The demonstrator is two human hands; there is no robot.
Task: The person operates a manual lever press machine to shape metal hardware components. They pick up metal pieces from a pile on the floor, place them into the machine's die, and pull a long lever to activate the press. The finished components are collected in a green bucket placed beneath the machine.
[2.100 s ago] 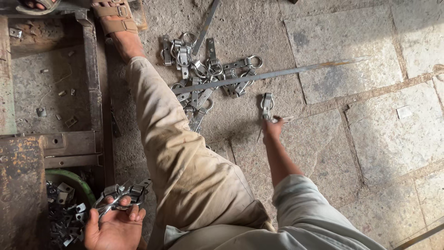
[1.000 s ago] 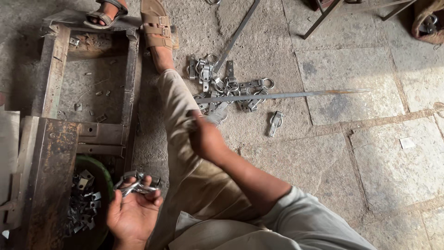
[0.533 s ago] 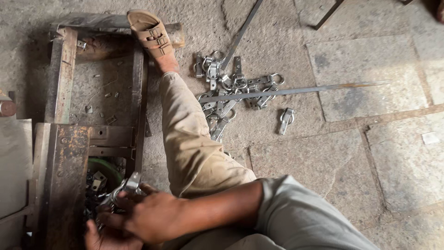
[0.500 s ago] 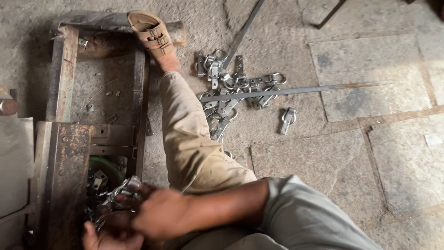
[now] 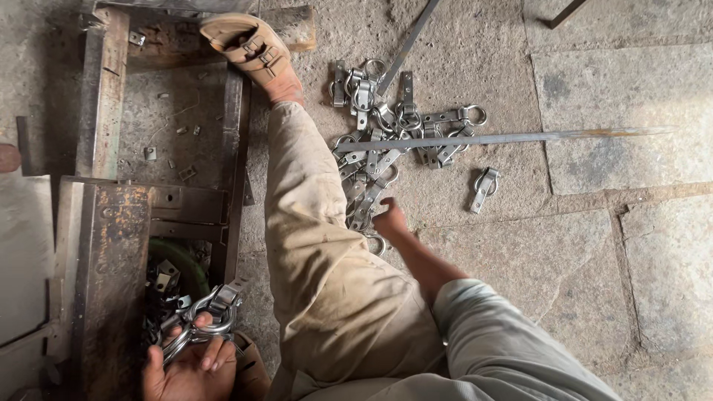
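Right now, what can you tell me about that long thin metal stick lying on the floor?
The long metal rod is a thin, flat-looking grey strip with rusty brown patches toward its right end, which tapers to a point. It lies almost level across the stone floor. Its left end rests on top of the pile of metal ring clasps. No hand touches it; the right hand is below it, at the pile.

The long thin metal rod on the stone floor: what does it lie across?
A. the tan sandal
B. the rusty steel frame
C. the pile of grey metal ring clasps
C: the long thin metal rod rests over the pile of grey metal ring clasps.
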